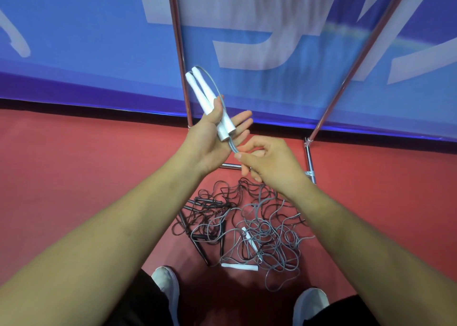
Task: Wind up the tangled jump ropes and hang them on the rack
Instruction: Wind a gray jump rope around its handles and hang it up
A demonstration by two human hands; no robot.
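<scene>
Right up front in the head view, a pair of white handles (205,95) was held in the left hand (207,140), clamped side by side under the thumb against the upturned palm, while the fingers were stretched out straight toward 2 o'clock. The handles were pointed up toward 11 o'clock, and a grey cord (232,145) was looped from their top ends round to the palm. Just at 4 o'clock of that palm, the cord was pinched between thumb and forefinger of the right hand (272,165), the other fingers being curled under. Down at 6 o'clock, a tangled pile (259,229) of dark and grey jump ropes was spread on the red floor (74,165), with black handles (202,252) at its 9 o'clock side and loose white grips (239,267) lying among it. The rack (179,53) was seen at 12 o'clock, its chrome poles set before a blue banner (86,41). White shoes (165,283) were caught at the bottom edge.
</scene>
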